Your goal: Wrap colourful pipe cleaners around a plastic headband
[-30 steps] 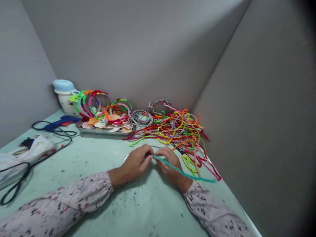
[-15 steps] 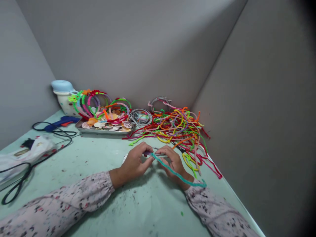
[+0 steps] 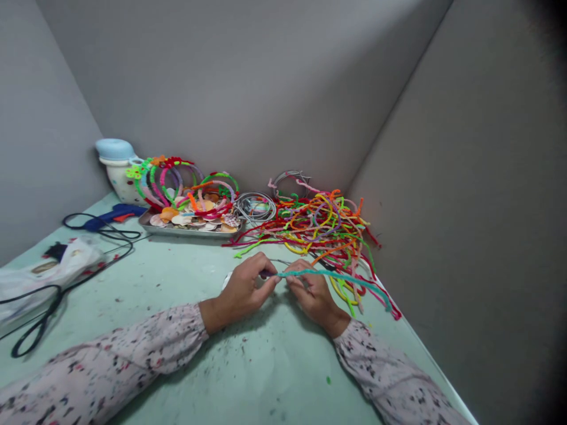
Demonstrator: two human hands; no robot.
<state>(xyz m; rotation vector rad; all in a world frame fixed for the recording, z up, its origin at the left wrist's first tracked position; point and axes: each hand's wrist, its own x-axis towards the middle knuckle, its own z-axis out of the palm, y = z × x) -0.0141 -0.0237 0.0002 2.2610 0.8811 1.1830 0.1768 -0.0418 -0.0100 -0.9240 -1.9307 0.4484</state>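
A teal pipe cleaner [image 3: 341, 275] runs from between my fingertips out to the right, over my right hand, its far end hanging in the air. My left hand [image 3: 243, 290] pinches its near end together with a thin purple-wrapped piece mostly hidden by the fingers. My right hand [image 3: 315, 295] has thumb and fingers closed on the teal pipe cleaner beside the left fingertips. A thin grey wire [image 3: 280, 261] shows just behind both hands.
Tangled colourful pipe cleaners [image 3: 319, 221] lie behind my right hand. Further left are grey wire coils [image 3: 256, 208], a metal tray [image 3: 190, 232] with shells and wrapped hoops, a blue glue gun [image 3: 110, 216] with black cord, a lidded jug [image 3: 121, 177] and a plastic bag [image 3: 66, 265].
The teal pipe cleaner has swung up and away from me, from across my right wrist to above the right hand. My right fingers have closed in on it near the left fingertips.
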